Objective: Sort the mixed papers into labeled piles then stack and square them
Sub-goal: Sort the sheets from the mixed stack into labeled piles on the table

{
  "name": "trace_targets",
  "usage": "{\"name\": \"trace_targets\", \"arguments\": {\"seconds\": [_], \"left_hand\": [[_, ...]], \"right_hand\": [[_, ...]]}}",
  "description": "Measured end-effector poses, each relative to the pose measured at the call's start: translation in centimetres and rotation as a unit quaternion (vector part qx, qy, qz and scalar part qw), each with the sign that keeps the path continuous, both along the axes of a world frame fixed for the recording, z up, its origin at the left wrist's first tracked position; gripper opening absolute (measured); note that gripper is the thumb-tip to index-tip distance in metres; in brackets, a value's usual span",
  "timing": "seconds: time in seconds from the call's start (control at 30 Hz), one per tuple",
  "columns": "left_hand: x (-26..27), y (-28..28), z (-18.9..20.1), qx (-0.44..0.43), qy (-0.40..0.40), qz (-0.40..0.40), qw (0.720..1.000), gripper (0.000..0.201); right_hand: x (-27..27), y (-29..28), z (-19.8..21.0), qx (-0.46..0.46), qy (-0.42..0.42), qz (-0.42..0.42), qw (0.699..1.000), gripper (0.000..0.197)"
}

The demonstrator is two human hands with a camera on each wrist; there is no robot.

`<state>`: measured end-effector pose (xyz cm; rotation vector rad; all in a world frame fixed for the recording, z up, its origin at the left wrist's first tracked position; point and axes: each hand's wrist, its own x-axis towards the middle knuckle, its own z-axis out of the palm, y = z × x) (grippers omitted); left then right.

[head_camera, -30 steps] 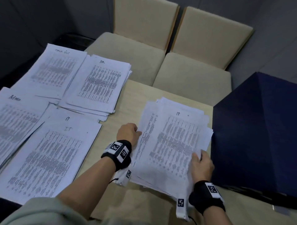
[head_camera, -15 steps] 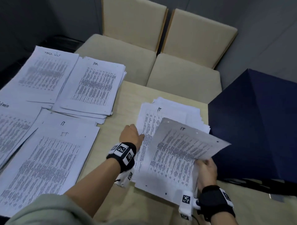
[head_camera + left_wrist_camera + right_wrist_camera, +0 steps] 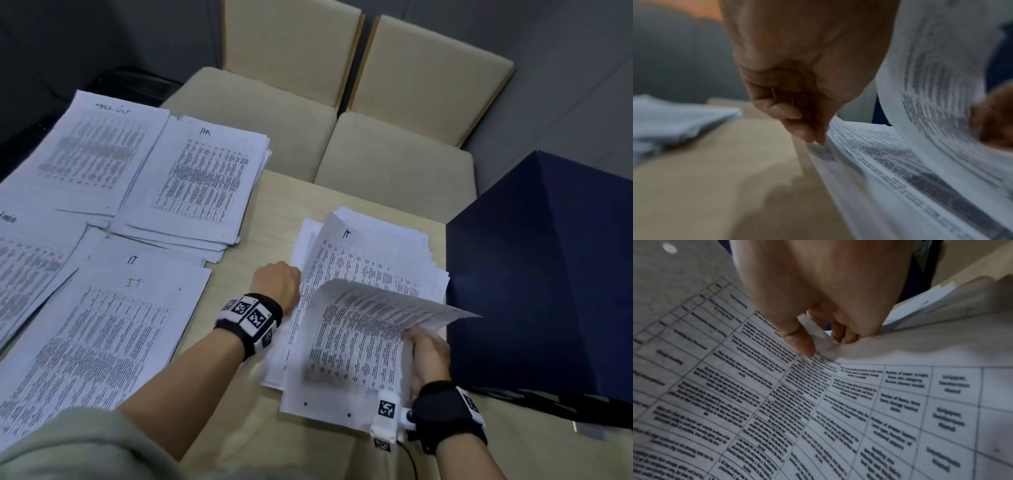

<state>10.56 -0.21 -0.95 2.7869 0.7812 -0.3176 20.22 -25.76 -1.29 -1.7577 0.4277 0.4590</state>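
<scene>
Two hands: both are at your mixed stack (image 3: pixel 373 260), which lies on the table (image 3: pixel 274 205) beside the blue box (image 3: pixel 548 274).
Right hand (image 3: pixel 428 356): you pinch a lifted sheet (image 3: pixel 363 329), curled above the stack.
Left hand (image 3: pixel 275 282): your curled fingers (image 3: pixel 797 128) touch the stack's left edge.
Sorted piles: they sit left, including one marked IT (image 3: pixel 89 335).
</scene>
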Motion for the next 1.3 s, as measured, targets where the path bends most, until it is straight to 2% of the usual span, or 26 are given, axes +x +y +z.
{"name": "trace_targets", "arguments": {"seconds": [0.07, 0.13, 0.23, 0.33, 0.4, 0.43, 0.5, 0.57, 0.67, 0.8, 0.93, 1.0, 1.03, 1.1, 1.17, 1.2, 1.27, 1.3], "left_hand": [[-0.3, 0.2, 0.9, 0.045, -0.01, -0.043, 0.998, 0.024], [-0.6, 0.5, 1.2, 0.042, -0.055, -0.055, 0.996, 0.027], [-1.3, 0.9, 1.2, 0.014, -0.168, -0.096, 0.981, 0.026], [-1.9, 1.5, 1.0, -0.087, -0.26, -0.116, 0.955, 0.034], [-2.3, 1.5, 0.2, -0.186, -0.287, -0.094, 0.935, 0.037], [-2.4, 1.3, -0.2, -0.23, -0.296, -0.075, 0.924, 0.032], [-2.5, 1.0, -1.0, -0.294, -0.297, -0.033, 0.908, 0.017], [-2.6, 0.7, -1.6, -0.327, -0.293, 0.0, 0.899, 0.012], [-2.8, 0.3, -2.2, -0.336, -0.27, 0.04, 0.902, 0.018], [-2.7, -0.2, -2.3, -0.311, -0.241, 0.127, 0.911, 0.038], [-1.4, -0.2, -2.2, -0.31, -0.191, 0.238, 0.901, 0.022], [-0.8, -0.2, -2.2, -0.337, -0.158, 0.275, 0.886, 0.027], [-0.5, -0.3, -2.2, -0.342, -0.146, 0.278, 0.886, 0.025], [-0.1, -0.4, -2.2, -0.33, -0.127, 0.238, 0.905, 0.013], [0.0, -0.6, -2.1, -0.321, -0.16, 0.202, 0.911, 0.01], [0.0, -0.6, -2.0, -0.334, -0.198, 0.201, 0.899, 0.011], [-0.2, -0.3, -1.9, -0.407, -0.277, 0.199, 0.848, 0.01], [-0.3, -0.2, -1.5, -0.456, -0.292, 0.178, 0.821, 0.008]], "right_hand": [[0.3, 0.0, -0.3, 0.026, 0.009, -0.016, 1.0, 0.014], [0.2, 0.2, -0.5, 0.073, 0.011, -0.027, 0.997, 0.017], [0.4, 0.7, -0.7, 0.136, 0.008, -0.061, 0.989, 0.024], [0.3, 1.3, 0.4, 0.175, 0.013, -0.062, 0.983, 0.033], [0.4, 1.4, 0.4, 0.178, 0.008, -0.042, 0.983, 0.02], [0.5, 1.3, 0.3, 0.177, 0.009, -0.038, 0.983, 0.018], [0.5, 1.1, 0.0, 0.179, 0.015, -0.041, 0.983, 0.016], [0.5, 1.0, 0.0, 0.176, 0.017, -0.039, 0.983, 0.016], [0.4, 0.8, 0.2, 0.153, 0.008, -0.037, 0.987, 0.028], [0.4, 0.4, -0.1, 0.121, 0.008, -0.04, 0.992, 0.017], [0.2, -0.3, -0.9, 0.139, 0.0, -0.069, 0.988, 0.034], [-0.1, -0.7, -1.2, 0.12, -0.002, -0.055, 0.991, 0.028], [-0.1, -0.9, -1.5, 0.108, -0.005, -0.052, 0.993, 0.024], [0.1, -1.1, -1.6, 0.105, -0.012, -0.067, 0.992, 0.029], [0.5, -1.0, -1.4, 0.087, -0.009, -0.058, 0.994, 0.029], [0.6, -0.9, -1.3, 0.077, -0.009, -0.06, 0.995, 0.028], [0.9, -0.7, -1.0, 0.089, 0.0, -0.075, 0.993, 0.031], [1.1, -0.8, -1.2, 0.089, -0.001, -0.063, 0.994, 0.033]]}}
